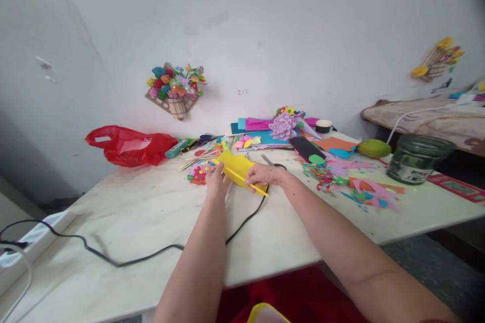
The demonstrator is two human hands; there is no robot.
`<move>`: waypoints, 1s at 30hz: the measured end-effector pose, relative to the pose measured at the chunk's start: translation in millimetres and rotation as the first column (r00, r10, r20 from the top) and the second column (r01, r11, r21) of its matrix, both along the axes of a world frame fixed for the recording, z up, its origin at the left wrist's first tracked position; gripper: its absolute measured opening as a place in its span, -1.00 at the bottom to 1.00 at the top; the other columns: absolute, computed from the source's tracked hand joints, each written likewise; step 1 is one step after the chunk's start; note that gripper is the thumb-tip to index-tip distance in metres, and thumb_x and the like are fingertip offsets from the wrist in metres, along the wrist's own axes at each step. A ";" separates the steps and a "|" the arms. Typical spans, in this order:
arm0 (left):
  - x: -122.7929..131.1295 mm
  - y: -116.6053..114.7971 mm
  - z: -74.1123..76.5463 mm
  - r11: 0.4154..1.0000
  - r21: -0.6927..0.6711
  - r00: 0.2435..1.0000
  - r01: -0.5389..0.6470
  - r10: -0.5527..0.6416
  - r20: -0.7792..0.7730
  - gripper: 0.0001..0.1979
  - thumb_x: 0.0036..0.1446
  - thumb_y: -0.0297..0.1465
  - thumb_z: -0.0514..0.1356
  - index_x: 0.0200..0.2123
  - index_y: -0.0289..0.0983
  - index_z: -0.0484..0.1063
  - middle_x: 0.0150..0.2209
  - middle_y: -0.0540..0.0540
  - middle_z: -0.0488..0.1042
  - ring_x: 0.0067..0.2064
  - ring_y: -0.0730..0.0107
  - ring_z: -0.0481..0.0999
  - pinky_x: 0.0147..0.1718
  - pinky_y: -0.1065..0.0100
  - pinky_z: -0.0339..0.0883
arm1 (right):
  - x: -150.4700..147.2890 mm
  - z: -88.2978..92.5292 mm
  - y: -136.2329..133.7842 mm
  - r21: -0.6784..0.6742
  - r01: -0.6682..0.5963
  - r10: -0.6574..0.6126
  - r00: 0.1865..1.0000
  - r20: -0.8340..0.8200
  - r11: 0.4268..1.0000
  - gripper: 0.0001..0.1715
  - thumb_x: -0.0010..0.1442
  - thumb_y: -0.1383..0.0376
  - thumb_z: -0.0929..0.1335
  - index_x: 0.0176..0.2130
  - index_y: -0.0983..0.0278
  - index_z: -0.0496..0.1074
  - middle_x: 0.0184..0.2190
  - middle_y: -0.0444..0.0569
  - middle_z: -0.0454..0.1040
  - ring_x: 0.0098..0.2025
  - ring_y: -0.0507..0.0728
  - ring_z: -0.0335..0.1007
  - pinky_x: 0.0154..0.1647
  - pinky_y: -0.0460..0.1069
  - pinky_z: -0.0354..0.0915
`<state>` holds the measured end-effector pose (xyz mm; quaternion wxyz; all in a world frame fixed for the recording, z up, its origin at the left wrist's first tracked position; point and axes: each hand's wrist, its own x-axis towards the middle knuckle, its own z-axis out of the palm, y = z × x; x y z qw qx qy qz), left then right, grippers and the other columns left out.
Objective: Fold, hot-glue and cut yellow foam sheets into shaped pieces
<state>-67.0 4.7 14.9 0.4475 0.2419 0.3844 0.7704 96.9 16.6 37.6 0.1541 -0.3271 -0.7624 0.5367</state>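
Both my hands hold a yellow foam sheet (237, 165) over the white table (144, 222). My left hand (215, 181) grips its near left edge with the fingers closed. My right hand (263, 174) pinches the right side, where a folded yellow strip (250, 184) runs along the sheet's near edge. Small foam flowers (199, 171) lie just left of the sheet. Scissors (273, 163) rest right behind my right hand.
A black cable (125, 261) snakes across the table to my hands. A red plastic bag (129, 145) lies at the back left. Coloured foam sheets and scraps (352, 181), a green ball (374, 148) and a glass jar (417, 159) are to the right. Paper-flower decorations (175, 88) hang on the wall.
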 end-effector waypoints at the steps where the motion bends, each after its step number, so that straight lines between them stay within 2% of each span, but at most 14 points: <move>1: -0.4 0.4 0.4 1.000 -0.005 1.000 -0.023 0.023 0.017 -0.88 -0.21 -0.45 0.25 -0.57 -0.28 0.32 -0.51 0.01 0.43 -0.43 0.46 0.45 -0.36 0.38 0.31 | 2.7 1.0 1.3 0.003 -0.013 0.013 1.000 0.005 1.000 -0.77 -0.07 0.24 0.34 -0.58 0.36 0.32 -0.70 -0.18 0.37 -0.76 -0.15 -0.10 -0.75 -0.18 -0.20; 6: -1.3 -0.2 3.6 0.996 0.003 0.990 -0.084 0.083 0.111 -0.89 -0.18 -0.51 0.19 -0.58 -0.27 0.27 -0.53 0.04 0.41 -0.41 0.50 0.44 -0.33 0.40 0.32 | 20.8 9.8 5.2 0.032 -0.074 0.072 0.995 0.066 0.997 -0.73 -0.07 0.21 0.34 -0.56 0.39 0.31 -0.70 -0.20 0.36 -0.76 -0.17 -0.05 -0.71 -0.20 -0.15; 12: -1.4 -1.9 5.8 0.992 0.036 0.980 -0.117 0.109 0.167 -0.86 -0.16 -0.55 0.18 -0.61 -0.27 0.24 -0.56 0.06 0.38 -0.43 0.54 0.43 -0.32 0.42 0.32 | 41.5 12.4 11.2 0.080 -0.057 0.047 0.991 0.124 0.995 -0.73 -0.07 0.19 0.34 -0.55 0.38 0.32 -0.73 -0.22 0.31 -0.78 -0.15 -0.05 -0.73 -0.18 -0.15; 20: -5.9 2.4 4.1 0.991 -0.007 0.969 -0.134 0.133 0.209 -0.88 -0.07 -0.56 0.14 -0.58 -0.29 0.28 -0.55 0.05 0.38 -0.49 0.61 0.40 -0.38 0.49 0.30 | 62.9 10.8 20.6 0.029 -0.019 0.018 0.998 0.059 0.999 -0.73 -0.07 0.19 0.34 -0.54 0.37 0.32 -0.72 -0.21 0.31 -0.78 -0.15 -0.10 -0.77 -0.17 -0.22; 22: -7.6 3.5 3.6 0.991 -0.010 0.968 -0.130 0.129 0.217 -0.89 -0.05 -0.55 0.14 -0.56 -0.29 0.29 -0.55 0.05 0.38 -0.48 0.61 0.40 -0.38 0.50 0.30 | 67.8 9.5 23.9 -0.003 0.026 -0.026 1.000 0.014 1.000 -0.73 -0.07 0.18 0.35 -0.52 0.37 0.32 -0.73 -0.21 0.30 -0.78 -0.15 -0.12 -0.77 -0.17 -0.25; 25: -8.1 5.1 2.5 0.995 -0.002 0.975 -0.101 0.099 0.201 -0.91 -0.04 -0.54 0.13 -0.54 -0.31 0.30 -0.53 0.01 0.39 -0.46 0.60 0.41 -0.38 0.50 0.30 | 71.6 4.2 29.9 -0.012 0.174 -0.174 0.979 -0.104 0.985 -0.73 -0.05 0.17 0.34 -0.53 0.36 0.31 -0.70 -0.18 0.32 -0.78 -0.16 -0.10 -0.78 -0.18 -0.23; 30: -4.0 5.6 0.3 1.000 -0.003 0.996 0.011 -0.010 0.090 -0.97 -0.05 -0.47 0.13 -0.50 -0.31 0.32 -0.52 0.00 0.40 -0.48 0.55 0.41 -0.46 0.47 0.28 | 68.4 -9.5 40.4 -0.022 0.417 -0.405 0.867 -0.291 0.909 -0.81 -0.07 0.25 0.36 -0.49 0.36 0.34 -0.62 -0.13 0.38 -0.73 -0.13 0.05 -0.76 -0.19 -0.06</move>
